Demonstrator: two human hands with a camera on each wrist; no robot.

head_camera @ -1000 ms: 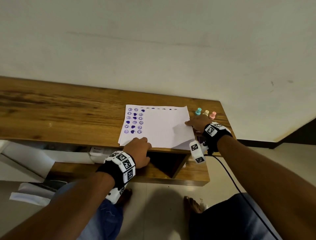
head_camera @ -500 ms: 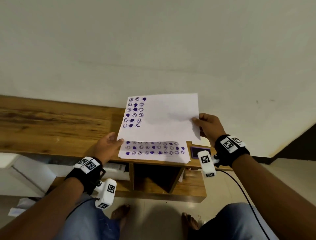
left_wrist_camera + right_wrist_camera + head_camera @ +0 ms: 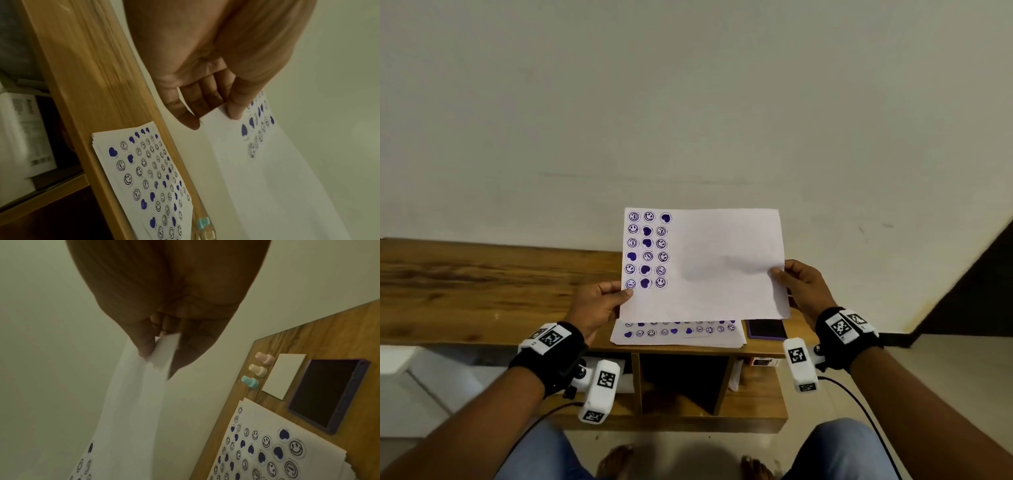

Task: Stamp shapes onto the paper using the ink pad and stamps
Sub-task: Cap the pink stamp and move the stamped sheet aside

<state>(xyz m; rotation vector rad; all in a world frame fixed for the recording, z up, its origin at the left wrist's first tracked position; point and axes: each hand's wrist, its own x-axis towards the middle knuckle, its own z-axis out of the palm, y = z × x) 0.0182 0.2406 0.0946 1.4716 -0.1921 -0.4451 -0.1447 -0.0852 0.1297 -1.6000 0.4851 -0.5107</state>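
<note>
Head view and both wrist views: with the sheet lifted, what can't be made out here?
- Head view: the three stamps are hidden behind the held sheet.
- Head view: the stack of stamped sheets shows only its near strip; the held sheet covers the rest.
- Right wrist: the stamps' printing faces are not visible.
- Left wrist: the stamps run off the bottom edge, blurred.

Wooden table [image 3: 482,274], plain wall [image 3: 688,102]

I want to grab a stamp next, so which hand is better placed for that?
Right. The right hand pinches the white stamped sheet on the side where the three small pastel stamps and dark purple ink pad sit; the left hand is farther away.
</note>
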